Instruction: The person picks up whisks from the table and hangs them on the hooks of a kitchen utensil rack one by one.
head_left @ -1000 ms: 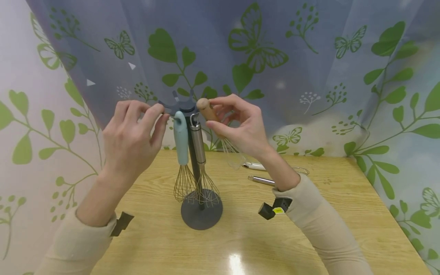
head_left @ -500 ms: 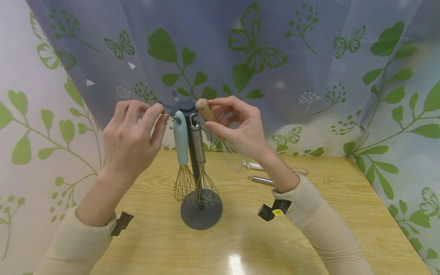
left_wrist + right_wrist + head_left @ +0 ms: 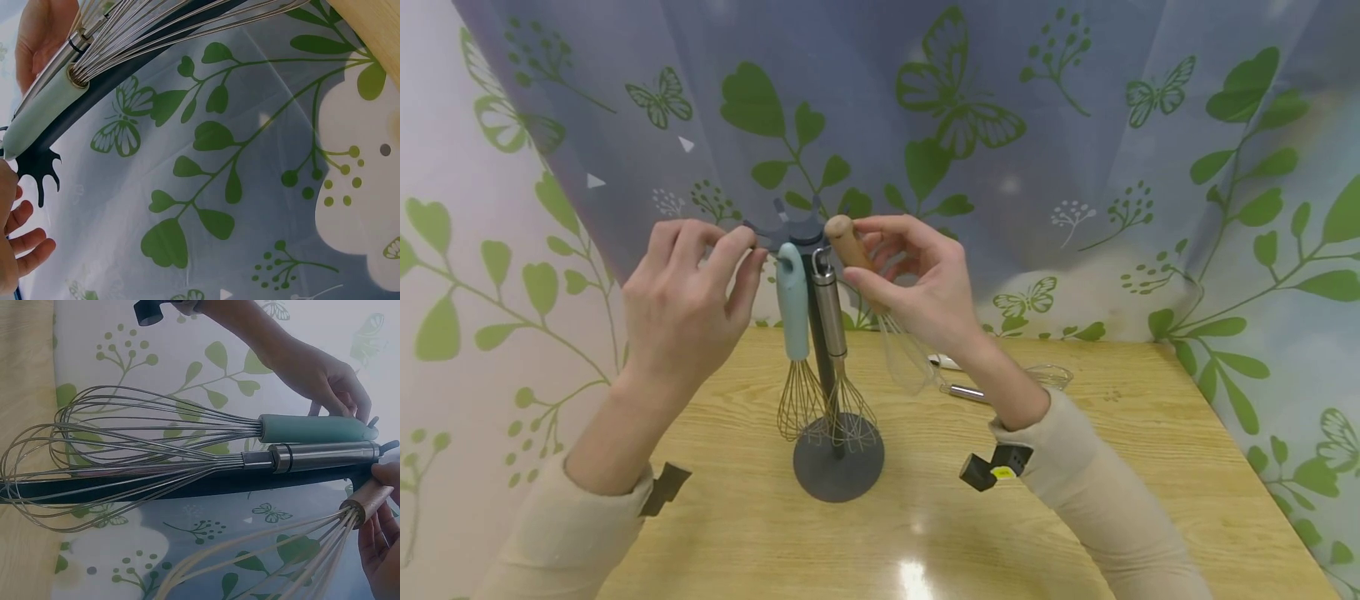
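A dark grey stand (image 3: pixel 838 471) with a round base and a hooked top holds a teal-handled whisk (image 3: pixel 793 304) and a steel-handled whisk (image 3: pixel 830 308), both hanging wires down. My right hand (image 3: pixel 925 279) grips a whisk with a wooden handle (image 3: pixel 852 250) and pale wires, tilted beside the stand's top, right of the steel one. In the right wrist view its pale wires (image 3: pixel 250 553) spread below the steel whisk. My left hand (image 3: pixel 688 292) pinches a hook of the stand by the teal handle's end; the fingertips partly hide that hook.
Behind my right forearm, a white-handled utensil (image 3: pixel 945 362) and another steel-handled whisk (image 3: pixel 964 392) lie on the wooden table (image 3: pixel 737 517). A patterned curtain (image 3: pixel 865 100) stands close behind the table.
My right hand has shifted slightly down and left with the wooden-handled whisk, whose wires hang a little lower. My left hand and the stand stay nearly still.
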The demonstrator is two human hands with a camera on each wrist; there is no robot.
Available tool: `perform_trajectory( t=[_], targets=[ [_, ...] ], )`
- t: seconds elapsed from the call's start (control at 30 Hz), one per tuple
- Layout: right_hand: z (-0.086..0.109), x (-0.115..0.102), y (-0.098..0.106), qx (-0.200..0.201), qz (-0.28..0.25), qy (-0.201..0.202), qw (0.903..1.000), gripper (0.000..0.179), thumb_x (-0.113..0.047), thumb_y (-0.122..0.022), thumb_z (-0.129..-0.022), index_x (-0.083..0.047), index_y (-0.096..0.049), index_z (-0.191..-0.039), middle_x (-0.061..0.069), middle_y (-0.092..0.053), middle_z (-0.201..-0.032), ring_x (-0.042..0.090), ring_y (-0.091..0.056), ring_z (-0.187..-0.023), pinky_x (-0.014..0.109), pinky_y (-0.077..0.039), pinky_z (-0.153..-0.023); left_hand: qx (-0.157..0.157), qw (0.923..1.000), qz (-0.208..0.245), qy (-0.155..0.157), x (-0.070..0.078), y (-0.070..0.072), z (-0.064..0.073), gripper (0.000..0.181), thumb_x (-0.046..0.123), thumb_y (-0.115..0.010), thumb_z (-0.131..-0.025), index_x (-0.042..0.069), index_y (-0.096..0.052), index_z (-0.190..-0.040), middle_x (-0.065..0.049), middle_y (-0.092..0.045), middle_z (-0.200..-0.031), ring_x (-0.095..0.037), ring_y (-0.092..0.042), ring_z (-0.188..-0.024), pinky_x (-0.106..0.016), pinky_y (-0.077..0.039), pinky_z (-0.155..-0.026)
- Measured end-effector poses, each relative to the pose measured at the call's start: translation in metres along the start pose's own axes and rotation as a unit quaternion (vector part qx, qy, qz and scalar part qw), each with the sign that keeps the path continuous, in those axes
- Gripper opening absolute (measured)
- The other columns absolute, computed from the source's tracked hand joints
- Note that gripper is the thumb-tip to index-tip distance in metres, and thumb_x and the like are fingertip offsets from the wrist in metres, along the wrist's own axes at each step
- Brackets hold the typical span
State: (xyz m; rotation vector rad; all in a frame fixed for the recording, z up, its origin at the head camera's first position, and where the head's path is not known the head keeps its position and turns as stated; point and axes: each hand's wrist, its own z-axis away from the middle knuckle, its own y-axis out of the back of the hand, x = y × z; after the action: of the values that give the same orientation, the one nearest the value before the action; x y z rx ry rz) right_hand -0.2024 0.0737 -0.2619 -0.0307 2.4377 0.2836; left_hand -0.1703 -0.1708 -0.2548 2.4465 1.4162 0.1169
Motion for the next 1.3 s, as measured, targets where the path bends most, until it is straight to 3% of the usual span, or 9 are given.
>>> perform_trajectory(
  t=[1.3],
  targets=[
    [0.0016,-0.0035,-0.0051,0.013,-0.001,-0.004,0.9999,0.043,0.007,-0.081,-0.083,0.007,-0.069,-0.124,0.023,-0.070,-0.099,0.010,-0.065,-0.080,0.026,-0.059,-0.067,0.003,1.0000,-0.002,0.005,-0.0017,-0.0011,0.0003,0.015,0.019,-0.064,-0.103,0.006,-0.070,-0.109,-0.019,-0.067,-0.094,-0.041,-0.062,-0.095,-0.053,-0.049,-0.055]
  ],
)
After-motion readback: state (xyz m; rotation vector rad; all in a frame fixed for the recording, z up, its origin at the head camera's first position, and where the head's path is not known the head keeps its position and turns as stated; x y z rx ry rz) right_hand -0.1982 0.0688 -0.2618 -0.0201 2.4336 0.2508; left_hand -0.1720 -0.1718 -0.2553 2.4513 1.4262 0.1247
